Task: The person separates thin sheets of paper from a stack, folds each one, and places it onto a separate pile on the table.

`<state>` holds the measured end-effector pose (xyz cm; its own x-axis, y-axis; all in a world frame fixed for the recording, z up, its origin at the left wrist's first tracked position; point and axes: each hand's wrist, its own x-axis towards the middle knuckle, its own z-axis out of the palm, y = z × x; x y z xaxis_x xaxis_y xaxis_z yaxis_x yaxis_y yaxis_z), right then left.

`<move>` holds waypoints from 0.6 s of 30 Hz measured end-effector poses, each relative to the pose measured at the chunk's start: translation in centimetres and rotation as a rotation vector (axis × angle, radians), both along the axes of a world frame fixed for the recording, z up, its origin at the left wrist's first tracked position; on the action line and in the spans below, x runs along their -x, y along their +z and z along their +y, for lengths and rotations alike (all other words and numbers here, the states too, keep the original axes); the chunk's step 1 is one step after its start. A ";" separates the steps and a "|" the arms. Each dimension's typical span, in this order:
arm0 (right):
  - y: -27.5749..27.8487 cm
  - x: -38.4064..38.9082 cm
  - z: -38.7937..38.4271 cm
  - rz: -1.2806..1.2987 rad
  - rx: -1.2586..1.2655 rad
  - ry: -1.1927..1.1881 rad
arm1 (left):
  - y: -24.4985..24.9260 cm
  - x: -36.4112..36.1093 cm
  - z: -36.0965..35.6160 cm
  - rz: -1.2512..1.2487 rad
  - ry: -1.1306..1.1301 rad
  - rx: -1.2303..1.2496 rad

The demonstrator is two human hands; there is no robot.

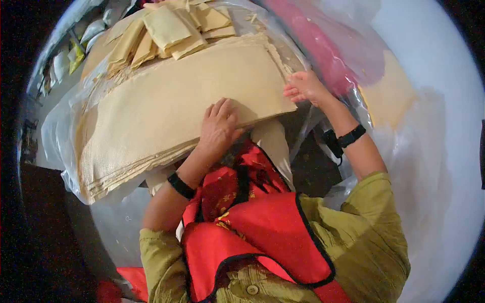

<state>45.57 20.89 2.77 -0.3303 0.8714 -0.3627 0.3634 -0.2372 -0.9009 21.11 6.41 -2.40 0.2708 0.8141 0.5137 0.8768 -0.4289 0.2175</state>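
A wide stack of thin, pale yellow sheets (166,103), which look like coarse paper, lies in front of me with uneven, layered edges. My left hand (220,126) rests palm down on the top sheet near the stack's front edge, fingers stretched out and slightly bent. At the right end of the stack is my right hand (305,88), raised beside the sheets' edge. Its fingers are curled in together, and whether anything thin is between them cannot be made out.
Folded yellow bundles (169,30) are heaped behind the stack. Clear plastic sheeting (63,131) spreads under and around it. Pink-red plastic (323,45) lies at the back right, and white bags (93,30) stand at the far left. A red apron (262,232) covers my lap.
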 end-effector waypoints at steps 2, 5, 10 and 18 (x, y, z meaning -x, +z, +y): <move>-1.0 -1.6 -0.3 -0.081 -0.087 0.027 | -1.2 -1.2 1.4 0.034 0.006 -0.062; -0.9 -2.3 -0.7 -0.298 -0.199 0.111 | -1.5 -0.8 2.5 -0.063 0.007 -0.037; -1.4 -2.6 -0.2 -0.116 -0.118 0.081 | -1.6 0.2 3.1 -0.015 0.031 -0.013; -2.3 -0.5 -1.4 0.199 0.113 0.009 | -0.6 -0.7 2.6 -0.092 0.076 0.007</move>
<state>46.09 19.50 0.49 -0.4129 0.8256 -0.3845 0.1841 -0.3378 -0.9230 21.82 9.02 -3.02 0.1602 0.8341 0.5279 0.8830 -0.3601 0.3010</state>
